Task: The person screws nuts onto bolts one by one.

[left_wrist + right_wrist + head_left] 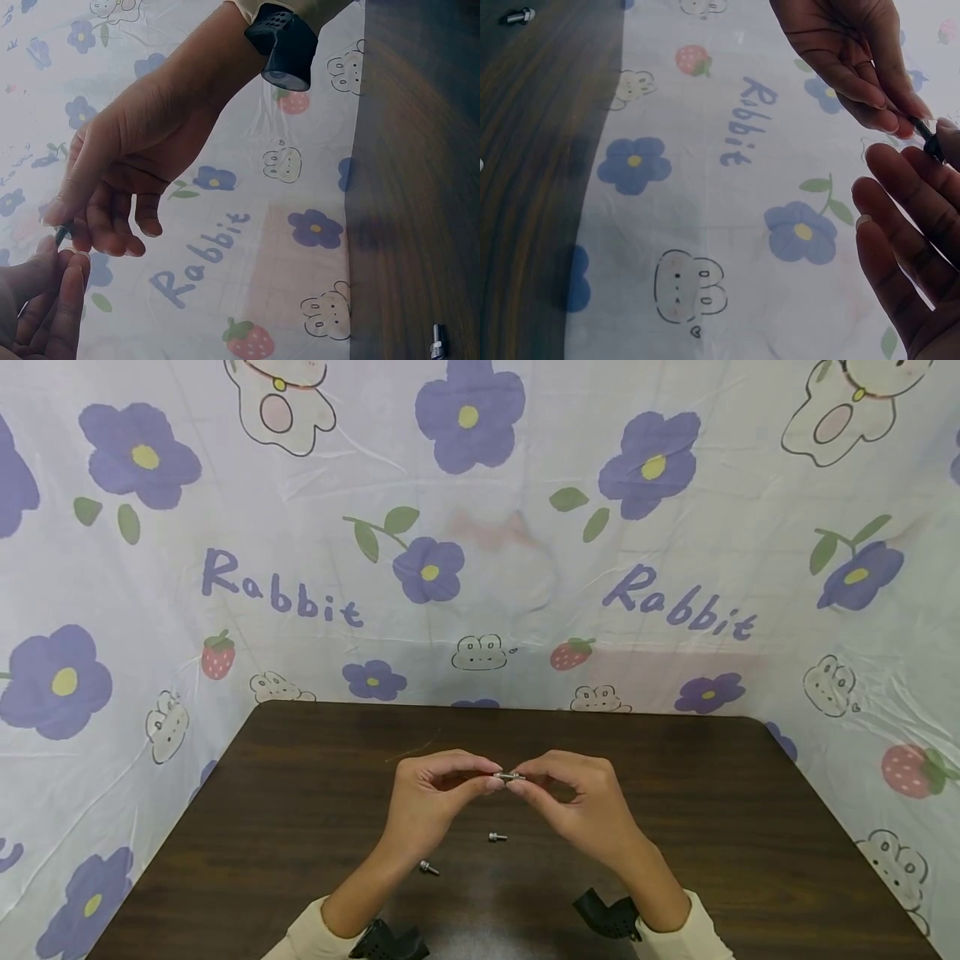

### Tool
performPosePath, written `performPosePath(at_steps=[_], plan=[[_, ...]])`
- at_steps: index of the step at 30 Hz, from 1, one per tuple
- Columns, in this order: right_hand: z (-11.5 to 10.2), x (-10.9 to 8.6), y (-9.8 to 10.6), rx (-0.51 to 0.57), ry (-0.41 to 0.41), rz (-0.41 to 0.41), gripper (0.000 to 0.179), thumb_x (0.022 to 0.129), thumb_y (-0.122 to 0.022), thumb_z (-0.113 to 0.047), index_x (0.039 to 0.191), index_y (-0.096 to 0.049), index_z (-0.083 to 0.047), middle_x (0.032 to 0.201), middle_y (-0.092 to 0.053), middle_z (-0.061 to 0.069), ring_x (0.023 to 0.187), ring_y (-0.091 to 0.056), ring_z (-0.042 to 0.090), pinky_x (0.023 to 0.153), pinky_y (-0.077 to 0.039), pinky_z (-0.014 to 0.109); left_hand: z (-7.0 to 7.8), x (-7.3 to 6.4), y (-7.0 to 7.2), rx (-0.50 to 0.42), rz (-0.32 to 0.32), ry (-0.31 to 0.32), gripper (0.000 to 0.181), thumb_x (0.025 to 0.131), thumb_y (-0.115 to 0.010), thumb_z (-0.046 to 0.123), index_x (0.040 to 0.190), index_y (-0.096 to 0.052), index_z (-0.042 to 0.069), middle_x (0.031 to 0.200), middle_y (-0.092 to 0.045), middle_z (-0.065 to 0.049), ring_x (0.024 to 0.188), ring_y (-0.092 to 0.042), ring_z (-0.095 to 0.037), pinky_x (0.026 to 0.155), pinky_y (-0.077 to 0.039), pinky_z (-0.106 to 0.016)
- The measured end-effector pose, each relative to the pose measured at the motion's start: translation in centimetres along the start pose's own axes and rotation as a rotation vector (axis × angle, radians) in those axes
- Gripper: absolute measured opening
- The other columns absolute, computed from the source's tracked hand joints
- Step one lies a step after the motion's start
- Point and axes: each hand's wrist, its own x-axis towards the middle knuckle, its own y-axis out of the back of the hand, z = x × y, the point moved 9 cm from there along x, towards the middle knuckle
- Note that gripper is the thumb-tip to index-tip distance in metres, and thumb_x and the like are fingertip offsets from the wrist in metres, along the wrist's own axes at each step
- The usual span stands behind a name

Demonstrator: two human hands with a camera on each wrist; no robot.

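Above the middle of the table, my left hand (427,802) and right hand (588,797) meet fingertip to fingertip at a small metal bolt (509,776). Each pinches one end of it between thumb and index finger. The bolt lies roughly level, its ends partly covered by the fingertips. In the right wrist view, the bolt's thick dark end (933,148) sits at the right hand's thumb, and its thinner shank runs to the left hand's fingers. The right hand's other fingers (889,232) spread loosely there.
On the brown wooden table (315,827) lie two more small bolts, one bolt (497,837) just below the hands and another bolt (429,867) nearer the left forearm. A patterned cloth (480,585) hangs behind and beside the table. Black camera mounts sit at both wrists.
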Motion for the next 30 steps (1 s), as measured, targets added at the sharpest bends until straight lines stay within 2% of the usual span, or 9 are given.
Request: performPosePath(at_steps=[5, 9, 13, 16, 18, 22, 26, 30], plan=[[0.1, 0.0, -0.1, 0.003, -0.019, -0.011, 0.002, 0.093, -0.076, -0.009, 0.094, -0.078, -0.009, 0.086, -0.075, 0.0, 0.075, -0.071, 0.011, 0.07, -0.058, 0.021, 0.0, 0.0, -0.1, 0.005, -0.006, -0.009, 0.011, 0.087, -0.079, 0.004, 0.097, -0.079, 0.004, 0.091, -0.076, -0.008, 0.079, -0.074, -0.023, 0.071, -0.063, -0.039], [0.1, -0.1, -0.2, 0.014, -0.025, -0.02, 0.005, 0.093, -0.074, -0.004, 0.093, -0.078, -0.008, 0.085, -0.075, -0.001, 0.075, -0.071, 0.012, 0.071, -0.059, 0.022, 0.1, 0.0, -0.1, 0.001, -0.009, -0.019, 0.011, 0.086, -0.079, 0.002, 0.097, -0.079, 0.003, 0.09, -0.076, -0.008, 0.078, -0.074, -0.023, 0.07, -0.063, -0.038], [0.1, 0.0, -0.3, 0.019, -0.041, -0.03, 0.017, 0.092, -0.07, 0.006, 0.09, -0.077, -0.01, 0.082, -0.074, -0.001, 0.075, -0.071, 0.012, 0.071, -0.058, 0.023, 0.2, 0.0, -0.1, 0.006, -0.008, -0.022, 0.011, 0.086, -0.08, 0.002, 0.097, -0.079, 0.004, 0.089, -0.076, -0.008, 0.078, -0.073, -0.023, 0.07, -0.063, -0.038], [0.1, 0.1, -0.1, 0.001, -0.048, -0.017, 0.017, 0.091, -0.071, 0.005, 0.094, -0.077, -0.011, 0.086, -0.074, -0.001, 0.076, -0.07, 0.012, 0.071, -0.057, 0.022, 0.1, 0.1, 0.0, 0.005, -0.003, -0.01, 0.01, 0.086, -0.08, 0.003, 0.097, -0.08, 0.004, 0.09, -0.076, -0.008, 0.078, -0.074, -0.023, 0.07, -0.063, -0.038], [-0.1, 0.1, 0.1, -0.016, -0.022, 0.006, 0.013, 0.09, -0.075, -0.001, 0.1, -0.077, -0.009, 0.091, -0.074, 0.0, 0.077, -0.069, 0.013, 0.069, -0.057, 0.023, 0.1, 0.1, 0.1, 0.003, 0.002, -0.003, 0.01, 0.087, -0.08, 0.004, 0.096, -0.08, 0.004, 0.09, -0.076, -0.008, 0.078, -0.074, -0.024, 0.071, -0.063, -0.038], [-0.7, 0.2, 0.5, -0.026, 0.058, 0.051, 0.024, 0.086, -0.083, -0.01, 0.108, -0.075, -0.006, 0.1, -0.074, 0.003, 0.08, -0.067, 0.015, 0.067, -0.057, 0.025, 0.1, 0.1, 0.2, 0.009, 0.006, 0.001, 0.01, 0.087, -0.08, 0.005, 0.097, -0.08, 0.005, 0.091, -0.076, -0.007, 0.079, -0.074, -0.024, 0.071, -0.063, -0.039], [-1.1, 0.2, 0.5, -0.017, 0.109, 0.068, 0.033, 0.078, -0.086, 0.001, 0.109, -0.075, -0.006, 0.099, -0.074, 0.005, 0.08, -0.068, 0.017, 0.067, -0.057, 0.025, 0.1, 0.1, 0.3, 0.019, 0.009, 0.002, 0.01, 0.088, -0.079, 0.006, 0.097, -0.08, 0.006, 0.091, -0.077, -0.006, 0.079, -0.074, -0.024, 0.072, -0.063, -0.04], [-1.2, 0.3, 0.4, -0.023, 0.119, 0.071, 0.043, 0.07, -0.086, 0.012, 0.107, -0.076, -0.007, 0.097, -0.074, 0.005, 0.079, -0.067, 0.016, 0.066, -0.057, 0.024, 0.1, 0.1, 0.3, 0.01, 0.011, 0.007, 0.009, 0.088, -0.079, 0.006, 0.097, -0.08, 0.006, 0.091, -0.077, -0.007, 0.079, -0.075, -0.025, 0.072, -0.063, -0.04]])
